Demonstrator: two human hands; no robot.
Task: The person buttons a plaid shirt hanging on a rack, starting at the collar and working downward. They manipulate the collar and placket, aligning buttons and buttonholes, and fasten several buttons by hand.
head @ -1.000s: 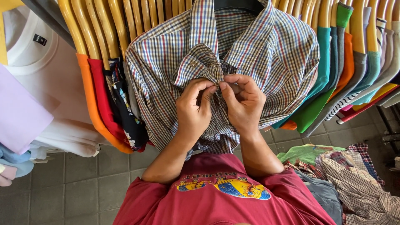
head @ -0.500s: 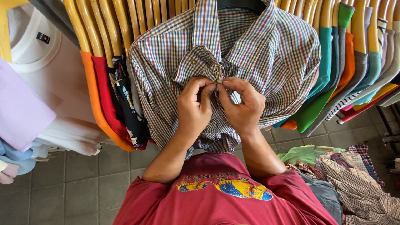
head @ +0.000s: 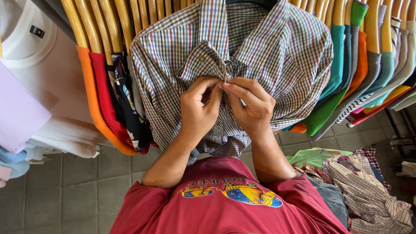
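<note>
A checked shirt (head: 277, 60) in blue, red and white hangs on a hanger in front of me among other garments. My left hand (head: 197, 110) and my right hand (head: 251, 106) meet at its front placket, just below the collar. Both pinch the fabric edges together at the same spot, fingertips touching. What lies between the fingertips is hidden. My forearms reach up from my red printed t-shirt (head: 225, 208).
Wooden hangers (head: 112, 21) carry orange, red, black, teal and green garments on both sides. White and lilac shirts (head: 39, 95) hang at the left. A pile of checked and green clothes (head: 359, 186) lies at the lower right on the grey tiled floor (head: 65, 190).
Both hands have stayed on the shirt's placket, shifting only slightly upward; the fingers keep working the same spot of fabric.
</note>
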